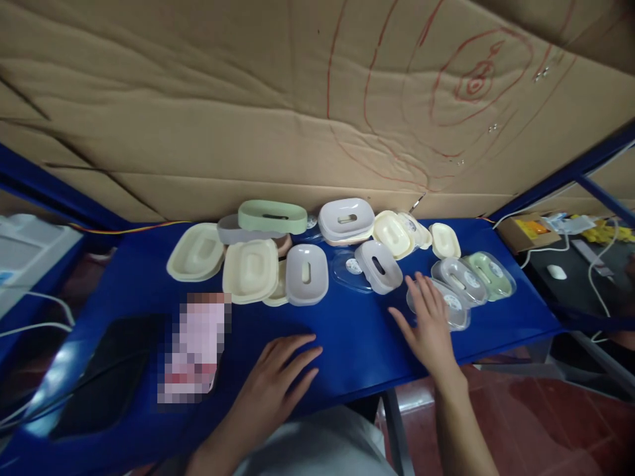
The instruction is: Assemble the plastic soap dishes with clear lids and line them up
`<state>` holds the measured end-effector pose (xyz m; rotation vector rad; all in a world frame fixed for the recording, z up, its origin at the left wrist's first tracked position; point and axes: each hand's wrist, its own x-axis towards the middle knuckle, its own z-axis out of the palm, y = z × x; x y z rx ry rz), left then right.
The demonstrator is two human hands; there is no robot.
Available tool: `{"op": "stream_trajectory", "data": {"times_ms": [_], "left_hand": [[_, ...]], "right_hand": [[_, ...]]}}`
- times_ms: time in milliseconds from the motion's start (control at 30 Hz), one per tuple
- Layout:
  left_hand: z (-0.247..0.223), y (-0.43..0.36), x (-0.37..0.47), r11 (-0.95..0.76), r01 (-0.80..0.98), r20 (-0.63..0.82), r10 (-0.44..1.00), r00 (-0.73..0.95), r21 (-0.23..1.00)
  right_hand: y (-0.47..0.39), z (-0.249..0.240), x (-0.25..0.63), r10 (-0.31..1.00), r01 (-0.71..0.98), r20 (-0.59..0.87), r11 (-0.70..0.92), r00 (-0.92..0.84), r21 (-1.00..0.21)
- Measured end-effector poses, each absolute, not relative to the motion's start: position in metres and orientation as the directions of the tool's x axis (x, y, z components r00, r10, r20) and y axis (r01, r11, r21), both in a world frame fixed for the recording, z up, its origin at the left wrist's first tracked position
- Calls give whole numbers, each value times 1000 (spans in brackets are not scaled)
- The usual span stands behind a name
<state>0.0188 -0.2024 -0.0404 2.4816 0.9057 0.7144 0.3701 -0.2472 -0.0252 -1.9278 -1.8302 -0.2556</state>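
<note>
My left hand hangs over the blue tabletop with its fingers spread, holding nothing. To the right, my right hand is open too, fingers apart, beside and partly covering a clear plastic lid with a round label. Whether it touches that lid I cannot tell. Just beyond its fingertips stands a lilac slotted plastic tray, tilted on another clear lid. A lilac slotted dish and cream plastic dishes lie farther left. A lidded grey dish and a lidded green dish sit at the right.
Along the back are a green slotted tray, a pale lilac slotted dish and small cream dishes. A pixelated pink object and a dark flat pad lie left. Cardboard walls the back. A neighbouring desk holds a white mouse.
</note>
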Motion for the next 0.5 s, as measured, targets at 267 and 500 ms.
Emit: {"op": "stream_trajectory", "data": {"times_ms": [267,500], "left_hand": [[-32,-207,26,-678,478,311,705,637,559],[-30,-201,21,-802,419,369,576,729,425]], "right_hand": [[-232,-24,357,872,905,489,205,4,-373],[-297,-18,309,884,706,315,467,-347,-533]]}}
